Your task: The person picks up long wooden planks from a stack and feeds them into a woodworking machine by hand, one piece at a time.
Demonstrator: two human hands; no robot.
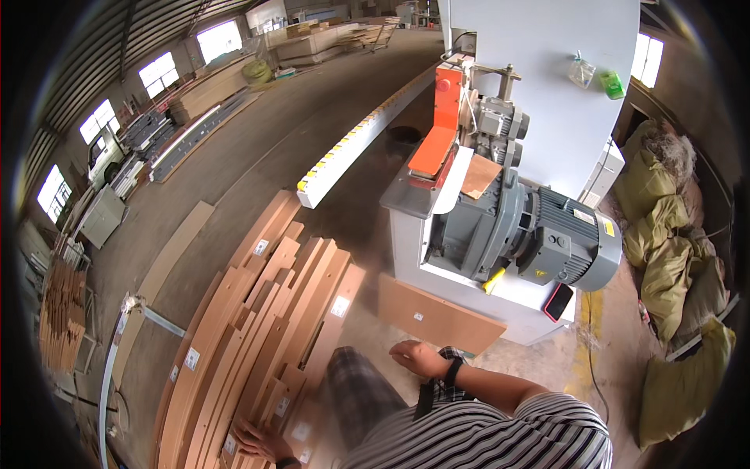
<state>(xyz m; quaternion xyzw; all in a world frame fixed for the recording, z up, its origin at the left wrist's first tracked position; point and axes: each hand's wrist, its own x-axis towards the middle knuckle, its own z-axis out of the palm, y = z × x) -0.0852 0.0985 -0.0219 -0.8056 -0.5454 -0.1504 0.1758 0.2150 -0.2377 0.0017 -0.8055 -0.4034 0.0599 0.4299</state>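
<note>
At the lower left, my left hand (pixel 264 443) rests on the near part of a pile of long brown wooden boards (pixel 262 313), fingers apart over the board edges. I cannot see it lifting any board. My right hand (pixel 419 359) hangs in front of my body with loosely bent fingers and nothing visible in it. A dark band circles that wrist. Several boards carry small white labels. Beyond my right hand, a flat brown panel (pixel 437 314) leans against the base of a machine (pixel 406 242).
A large grey motor (pixel 566 238) sits on the machine, beside an orange guard (pixel 435 148) and a phone (pixel 558 302). A white rail with yellow pieces (pixel 351 148) extends away. Stuffed sacks (pixel 664 266) line the right. A metal frame (pixel 113 367) stands left of the boards.
</note>
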